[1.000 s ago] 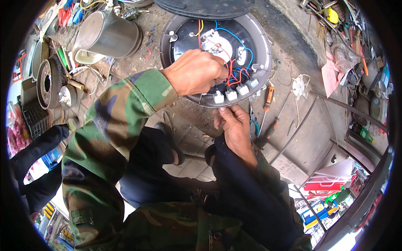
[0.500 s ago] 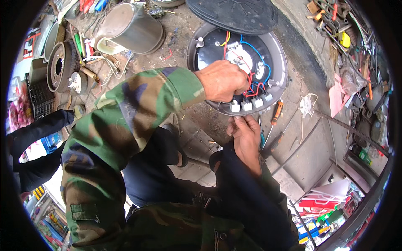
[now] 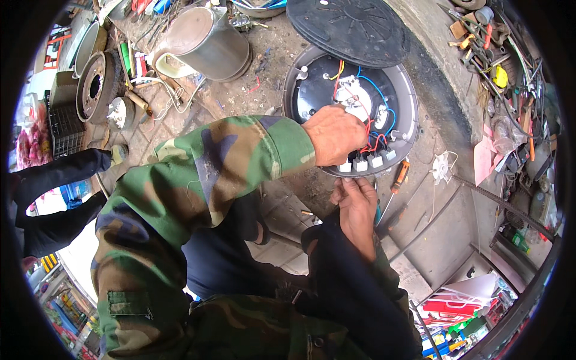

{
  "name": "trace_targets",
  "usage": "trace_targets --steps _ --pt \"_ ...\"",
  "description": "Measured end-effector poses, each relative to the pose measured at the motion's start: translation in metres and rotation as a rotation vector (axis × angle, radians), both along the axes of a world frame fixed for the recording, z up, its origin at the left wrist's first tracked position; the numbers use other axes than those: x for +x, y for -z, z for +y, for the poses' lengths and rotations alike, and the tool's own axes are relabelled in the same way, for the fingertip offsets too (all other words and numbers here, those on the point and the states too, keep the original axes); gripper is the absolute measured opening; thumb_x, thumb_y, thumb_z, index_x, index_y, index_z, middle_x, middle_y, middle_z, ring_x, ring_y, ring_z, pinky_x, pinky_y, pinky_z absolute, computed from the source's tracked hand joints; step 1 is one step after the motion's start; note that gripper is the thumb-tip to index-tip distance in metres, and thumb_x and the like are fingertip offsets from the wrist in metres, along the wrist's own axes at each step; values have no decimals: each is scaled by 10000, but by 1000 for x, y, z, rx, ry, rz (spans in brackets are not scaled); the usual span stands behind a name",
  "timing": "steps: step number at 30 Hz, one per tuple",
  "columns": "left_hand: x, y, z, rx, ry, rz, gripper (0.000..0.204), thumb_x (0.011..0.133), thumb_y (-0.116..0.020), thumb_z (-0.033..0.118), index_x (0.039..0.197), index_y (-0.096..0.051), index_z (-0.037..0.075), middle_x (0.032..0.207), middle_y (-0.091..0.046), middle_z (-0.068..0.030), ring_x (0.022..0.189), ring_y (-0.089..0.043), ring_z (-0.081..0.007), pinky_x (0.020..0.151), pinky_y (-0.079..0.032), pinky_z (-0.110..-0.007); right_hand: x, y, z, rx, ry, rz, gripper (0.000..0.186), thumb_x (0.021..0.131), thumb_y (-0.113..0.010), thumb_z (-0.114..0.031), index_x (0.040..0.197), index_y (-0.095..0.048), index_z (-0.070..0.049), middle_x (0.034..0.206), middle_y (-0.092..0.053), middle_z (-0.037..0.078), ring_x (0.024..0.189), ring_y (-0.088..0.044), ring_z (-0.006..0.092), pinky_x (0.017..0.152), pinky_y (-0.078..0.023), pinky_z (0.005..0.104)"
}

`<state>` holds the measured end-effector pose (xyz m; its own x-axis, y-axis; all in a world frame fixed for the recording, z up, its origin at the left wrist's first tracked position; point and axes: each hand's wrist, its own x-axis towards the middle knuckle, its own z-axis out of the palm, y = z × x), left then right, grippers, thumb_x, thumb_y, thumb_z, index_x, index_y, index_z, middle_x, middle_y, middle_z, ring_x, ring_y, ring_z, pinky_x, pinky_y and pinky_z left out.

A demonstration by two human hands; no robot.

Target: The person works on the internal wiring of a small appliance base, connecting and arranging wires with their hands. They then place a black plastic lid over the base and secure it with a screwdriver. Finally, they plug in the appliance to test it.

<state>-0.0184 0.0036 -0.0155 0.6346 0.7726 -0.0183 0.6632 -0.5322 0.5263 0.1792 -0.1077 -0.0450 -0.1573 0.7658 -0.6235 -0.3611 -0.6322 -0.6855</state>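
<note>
A round dark housing point(image 3: 410, 102) lies open in front of me, with red, blue and yellow wires over its metal inner parts. White rectangular connector pieces point(image 3: 360, 165) sit in a row along its near rim. My left hand point(image 3: 336, 133) is closed in a fist just inside that rim, beside the red wires; whatever its fingers grip is hidden beneath it. Outside the near rim, my right hand point(image 3: 358, 204) has curled fingers, their tips up against the edge under the connectors. What lies between those fingertips cannot be made out.
A dark ribbed round cover point(image 3: 354, 30) overlaps the housing's far side. An orange-handled screwdriver point(image 3: 401, 175) lies to the right, near a metal rod point(image 3: 507, 207). A metal jug point(image 3: 207, 45) stands at the far left. Tools point(image 3: 492, 45) crowd the far right. Another person's legs point(image 3: 63, 171) show at left.
The whole view has shifted, so the scene sits slightly lower and further right. Both hands keep nearly the same places at the housing's near rim.
</note>
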Motion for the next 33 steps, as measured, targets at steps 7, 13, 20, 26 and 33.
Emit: trace_targets --steps 7,13,20,26,33 --pt "-9 -8 -3 -103 -93 -99 212 777 -713 25 974 -783 63 1007 -768 -183 957 -755 -418 827 -595 -550 -4 4 -3 42 36 40 156 1068 -701 -107 1165 -730 12 972 -742 86 715 -625 143 638 -490 297" --pt "-32 -22 -9 -157 -207 -267 145 884 -763 63 1026 -787 40 994 -764 -154 922 -749 -376 828 -590 -444 1 2 0 28 -8 31 178 1074 -692 -118 1184 -726 19 964 -740 88 707 -631 134 635 -500 297" --pt "-32 -41 -15 -160 -448 -404 202 882 -768 -12 1073 -805 43 973 -741 -150 883 -748 -357 805 -590 -408 4 7 -1 13 -42 16 204 1075 -702 -140 1194 -723 24 950 -742 80 702 -640 117 642 -537 283" --pt "-34 -37 -13 -196 -361 -330 190 887 -798 -22 1072 -798 22 1016 -753 -124 916 -746 -280 808 -580 -379 11 -1 0 -79 -145 -17 232 1082 -700 -166 1213 -719 24 952 -740 75 712 -638 112 659 -532 270" --pt "-28 -28 -12 -89 -376 -186 190 908 -797 88 1097 -802 67 979 -746 -126 876 -750 -354 775 -595 -426 19 0 -2 -87 -170 -57 266 1078 -714 -187 1245 -722 20 963 -747 69 721 -635 103 663 -520 257"
